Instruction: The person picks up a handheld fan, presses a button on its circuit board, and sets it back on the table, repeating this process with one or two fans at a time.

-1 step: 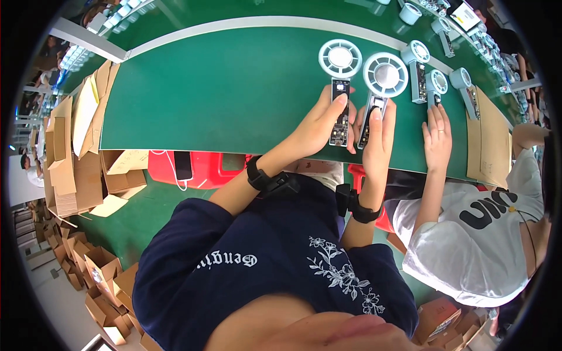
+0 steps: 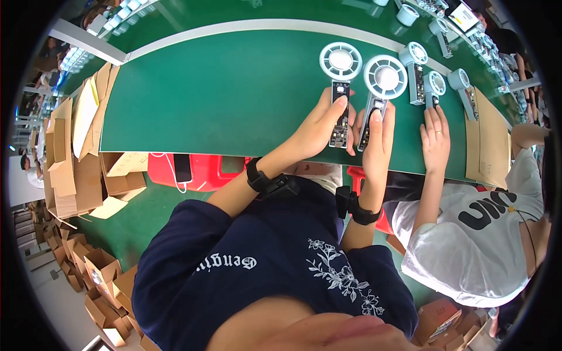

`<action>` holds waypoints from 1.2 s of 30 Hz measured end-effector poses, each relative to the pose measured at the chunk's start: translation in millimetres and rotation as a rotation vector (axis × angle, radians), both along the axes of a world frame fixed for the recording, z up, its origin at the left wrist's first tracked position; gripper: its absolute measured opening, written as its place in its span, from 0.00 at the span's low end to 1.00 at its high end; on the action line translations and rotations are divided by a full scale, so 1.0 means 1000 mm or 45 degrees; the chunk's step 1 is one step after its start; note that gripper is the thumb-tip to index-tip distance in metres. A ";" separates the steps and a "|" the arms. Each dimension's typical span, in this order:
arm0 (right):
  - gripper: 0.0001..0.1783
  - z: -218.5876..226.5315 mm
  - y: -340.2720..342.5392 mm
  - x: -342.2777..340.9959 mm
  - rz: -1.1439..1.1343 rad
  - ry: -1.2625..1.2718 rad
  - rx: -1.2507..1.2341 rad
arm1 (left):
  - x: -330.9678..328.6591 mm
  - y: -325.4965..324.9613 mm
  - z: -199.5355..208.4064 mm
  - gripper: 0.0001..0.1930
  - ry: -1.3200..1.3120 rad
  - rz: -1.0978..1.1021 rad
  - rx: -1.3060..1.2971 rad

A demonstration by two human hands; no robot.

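Note:
My left hand (image 2: 315, 128) is closed around the handle of a small handheld fan (image 2: 341, 61), its thumb on the bare circuit board. This fan has a pale blue ringed head with a white hub, and its board faces up. In my right hand (image 2: 377, 140) is a second handheld fan (image 2: 385, 77) of the same kind, slightly tilted, my thumb pressing near the top of its board. Both fans are side by side over the green table (image 2: 222, 93), close to its front edge. The fingers behind the handles are partly hidden.
On the right, a co-worker's hand (image 2: 435, 140) touches another fan (image 2: 435, 83). Two more fans, one of them a fan with an exposed board (image 2: 415, 82), lie close by. Cardboard pieces (image 2: 91, 117) stand at the left table end, above open boxes. A red stool (image 2: 205, 172) is under the front edge.

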State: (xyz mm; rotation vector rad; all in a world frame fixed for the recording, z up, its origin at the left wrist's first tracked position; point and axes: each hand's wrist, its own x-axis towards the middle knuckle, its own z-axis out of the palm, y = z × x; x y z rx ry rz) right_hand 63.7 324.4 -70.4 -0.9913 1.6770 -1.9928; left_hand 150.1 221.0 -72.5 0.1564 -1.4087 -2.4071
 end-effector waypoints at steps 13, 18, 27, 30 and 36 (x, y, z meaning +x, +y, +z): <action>0.16 0.069 0.067 -0.075 -0.061 -0.444 -0.005 | -0.090 -0.009 0.009 0.19 -0.350 -0.214 0.466; 0.19 0.064 0.111 -0.185 -0.620 0.054 0.953 | -0.138 -0.025 -0.009 0.21 -0.455 -0.266 0.081; 0.14 0.079 0.085 -0.233 -0.461 0.117 1.236 | -0.164 -0.048 0.003 0.33 -0.758 -0.832 -0.988; 0.15 0.092 0.067 -0.190 -0.415 0.145 1.305 | -0.161 -0.061 0.014 0.34 -0.781 -0.938 -1.235; 0.16 0.115 0.023 -0.134 -0.243 0.200 1.410 | -0.170 -0.125 0.030 0.28 -0.632 -0.913 -1.519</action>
